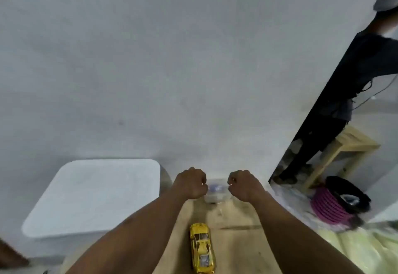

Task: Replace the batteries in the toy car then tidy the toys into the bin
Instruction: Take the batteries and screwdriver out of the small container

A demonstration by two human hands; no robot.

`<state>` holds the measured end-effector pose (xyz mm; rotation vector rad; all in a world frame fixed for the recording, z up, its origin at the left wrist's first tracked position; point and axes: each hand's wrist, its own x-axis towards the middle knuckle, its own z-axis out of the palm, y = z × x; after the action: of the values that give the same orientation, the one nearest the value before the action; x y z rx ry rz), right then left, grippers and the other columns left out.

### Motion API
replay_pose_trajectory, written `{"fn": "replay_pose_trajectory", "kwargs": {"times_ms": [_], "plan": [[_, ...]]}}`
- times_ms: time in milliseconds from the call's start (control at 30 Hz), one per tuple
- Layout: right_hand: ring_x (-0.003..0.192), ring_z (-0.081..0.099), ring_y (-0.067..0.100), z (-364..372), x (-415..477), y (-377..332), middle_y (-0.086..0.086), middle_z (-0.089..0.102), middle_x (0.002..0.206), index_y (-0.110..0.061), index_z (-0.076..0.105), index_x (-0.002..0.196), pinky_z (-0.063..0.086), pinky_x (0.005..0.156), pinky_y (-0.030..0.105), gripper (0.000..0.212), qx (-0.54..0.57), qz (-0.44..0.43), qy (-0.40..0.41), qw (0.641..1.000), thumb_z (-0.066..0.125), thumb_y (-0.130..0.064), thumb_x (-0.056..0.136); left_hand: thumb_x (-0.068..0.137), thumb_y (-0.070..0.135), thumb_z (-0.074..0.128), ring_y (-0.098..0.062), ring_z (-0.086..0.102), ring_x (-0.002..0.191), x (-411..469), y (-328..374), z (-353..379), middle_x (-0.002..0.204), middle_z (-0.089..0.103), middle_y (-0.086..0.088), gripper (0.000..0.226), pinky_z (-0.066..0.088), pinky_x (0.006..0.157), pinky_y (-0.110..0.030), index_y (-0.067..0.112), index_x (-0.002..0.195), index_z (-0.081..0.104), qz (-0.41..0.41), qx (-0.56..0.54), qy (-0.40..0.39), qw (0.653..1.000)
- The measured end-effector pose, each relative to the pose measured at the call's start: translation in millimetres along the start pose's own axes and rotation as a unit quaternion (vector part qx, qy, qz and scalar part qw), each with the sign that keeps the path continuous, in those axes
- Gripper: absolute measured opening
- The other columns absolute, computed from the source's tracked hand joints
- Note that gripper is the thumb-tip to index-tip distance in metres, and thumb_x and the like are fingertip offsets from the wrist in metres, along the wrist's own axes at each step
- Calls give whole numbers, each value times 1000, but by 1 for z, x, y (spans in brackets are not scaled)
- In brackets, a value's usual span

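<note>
A yellow toy car (202, 249) lies on the wooden table (239, 241) between my forearms, pointing away from me. At the table's far edge sits a small clear plastic pack (217, 190) with something bluish inside. My left hand (190, 184) grips its left end with curled fingers. My right hand (243, 185) does the same at its right end. The pack is blurred, so I cannot make out what it holds. A white bin (92, 196) with a flat lid stands to the left, below table level.
A plain grey wall fills the view ahead. On the right are a dark slanted panel (336, 92), a person in dark clothes (374, 54), a light wooden stool (346, 148) and a reel of pink cord (331, 207) on the floor.
</note>
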<state>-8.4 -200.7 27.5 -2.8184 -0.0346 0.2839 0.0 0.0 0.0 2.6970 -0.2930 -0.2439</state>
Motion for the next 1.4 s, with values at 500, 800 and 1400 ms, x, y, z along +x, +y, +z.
{"fn": "replay_pose_trajectory", "kwargs": {"times_ms": [500, 800, 1400], "plan": [[122, 45, 22, 108, 118, 95, -2, 48, 128, -26, 51, 128, 37, 94, 39, 46, -104, -118, -27, 987, 62, -25, 83, 88, 35, 60, -27, 44, 127, 118, 12, 126, 136, 49, -6, 54, 45, 100, -41, 22, 139, 47, 43, 193, -72, 978], [81, 60, 19, 126, 138, 115, -7, 58, 90, -31, 61, 93, 48, 69, 40, 52, -131, -163, 18, 978, 83, -45, 47, 77, 38, 66, -34, 50, 120, 133, 0, 156, 133, 52, -9, 65, 47, 95, -47, 19, 135, 41, 89, 247, -89, 961], [58, 60, 24, 132, 149, 117, 2, 60, 75, -22, 65, 80, 36, 68, 43, 58, -193, -179, 60, 963, 83, -38, 28, 60, 28, 84, -21, 53, 36, 150, 19, 159, 49, 62, -1, 21, 48, 43, -30, 11, 64, 73, 261, 418, -47, 869]]}}
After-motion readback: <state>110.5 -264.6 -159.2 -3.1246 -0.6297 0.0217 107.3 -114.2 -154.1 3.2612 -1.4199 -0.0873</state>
